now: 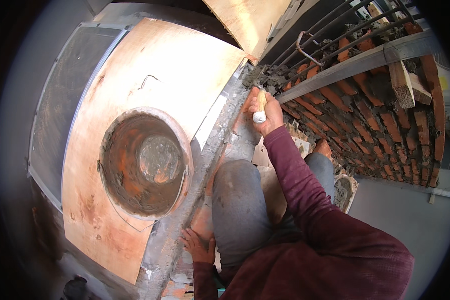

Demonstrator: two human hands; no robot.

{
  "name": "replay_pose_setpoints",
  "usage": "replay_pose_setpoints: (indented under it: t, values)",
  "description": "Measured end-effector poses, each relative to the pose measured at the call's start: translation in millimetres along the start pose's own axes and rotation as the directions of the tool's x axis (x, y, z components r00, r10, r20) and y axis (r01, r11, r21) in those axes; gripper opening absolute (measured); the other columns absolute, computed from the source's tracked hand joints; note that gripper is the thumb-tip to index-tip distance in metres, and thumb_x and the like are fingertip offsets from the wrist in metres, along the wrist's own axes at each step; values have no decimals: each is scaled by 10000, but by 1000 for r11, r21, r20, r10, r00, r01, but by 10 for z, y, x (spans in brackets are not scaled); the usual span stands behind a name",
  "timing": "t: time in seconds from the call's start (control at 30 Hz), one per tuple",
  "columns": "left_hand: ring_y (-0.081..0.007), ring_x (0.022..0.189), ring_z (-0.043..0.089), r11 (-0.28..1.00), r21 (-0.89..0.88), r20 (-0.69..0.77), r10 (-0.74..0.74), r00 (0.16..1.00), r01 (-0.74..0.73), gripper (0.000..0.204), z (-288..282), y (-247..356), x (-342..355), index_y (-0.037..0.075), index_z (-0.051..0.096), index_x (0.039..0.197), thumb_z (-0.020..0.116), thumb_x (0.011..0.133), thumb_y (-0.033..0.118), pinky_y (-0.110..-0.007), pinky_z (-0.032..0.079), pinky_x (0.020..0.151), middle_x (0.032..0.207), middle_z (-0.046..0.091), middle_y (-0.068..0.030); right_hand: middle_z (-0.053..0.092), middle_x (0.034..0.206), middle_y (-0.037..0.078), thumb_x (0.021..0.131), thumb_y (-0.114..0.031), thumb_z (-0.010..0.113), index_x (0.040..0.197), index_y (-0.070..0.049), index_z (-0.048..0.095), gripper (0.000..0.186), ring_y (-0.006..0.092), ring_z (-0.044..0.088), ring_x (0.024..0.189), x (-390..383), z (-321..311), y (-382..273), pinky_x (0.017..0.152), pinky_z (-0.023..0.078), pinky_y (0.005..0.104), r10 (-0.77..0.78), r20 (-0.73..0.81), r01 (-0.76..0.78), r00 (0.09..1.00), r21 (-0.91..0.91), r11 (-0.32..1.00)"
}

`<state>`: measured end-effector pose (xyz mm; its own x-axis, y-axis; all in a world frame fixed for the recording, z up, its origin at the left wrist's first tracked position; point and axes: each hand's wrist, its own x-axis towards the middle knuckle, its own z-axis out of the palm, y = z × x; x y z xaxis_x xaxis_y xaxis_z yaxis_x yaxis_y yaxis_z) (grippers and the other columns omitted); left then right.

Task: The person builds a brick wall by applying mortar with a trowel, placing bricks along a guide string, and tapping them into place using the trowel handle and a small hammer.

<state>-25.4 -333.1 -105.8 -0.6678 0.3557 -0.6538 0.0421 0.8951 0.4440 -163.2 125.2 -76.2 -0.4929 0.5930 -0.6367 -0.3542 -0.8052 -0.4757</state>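
The right hand (269, 112) is wrapped tight around a wooden tool handle (260, 106) up on the brick wall (380, 120) (its blade is hidden), the left hand (199, 245) lies flat on the ledge, and a slip could knock wet mortar down.

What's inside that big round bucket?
The bucket holds a little wet grey mortar pooled at the bottom, and more is smeared up its orange walls. The bucket's floor is hidden under the mortar. It stands on a plywood board, which hides whatever lies beneath.
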Motion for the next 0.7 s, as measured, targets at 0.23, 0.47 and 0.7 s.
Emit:
replay_pose_setpoints:
  t: [0.23, 0.47, 0.7]
  values:
    - [-523, 1392, -57, 1000, 9, -15, -8, 1000, 8, 992, -4, 78, -21, -18, 54, 1482, 635, 825, 445, -699, 95, 1040, 1544, 7, -262, 479, 805, 88, 1030, -331, 322, 1044, -64, 389, 276, 140, 469, 568, -101, -168, 77, 419, 441, 266, 226, 116, -221, 967, -57, 974]
    - [-517, 1393, -73, 1000, -7, 22, 1, 1000, -1, 986, -12, -6, 4, 2, 45, 1488, 633, 824, 431, -704, 89, 1039, 1548, 3, -253, 483, 759, 89, 1014, -314, 375, 1067, -80, 379, 241, 157, 473, 535, 326, -282, 133, 414, 446, 292, 153, -70, -149, 986, 57, 987]
    - [-514, 1394, -85, 1000, -10, 29, -19, 999, 20, 982, -13, -52, 0, 29, 26, 1496, 626, 826, 424, -713, 85, 1034, 1553, -22, -239, 493, 793, 66, 1030, -332, 298, 1056, -84, 465, 300, 131, 459, 558, -601, -53, 404, 430, 414, 263, -46, 9, 47, 999, -150, 988]
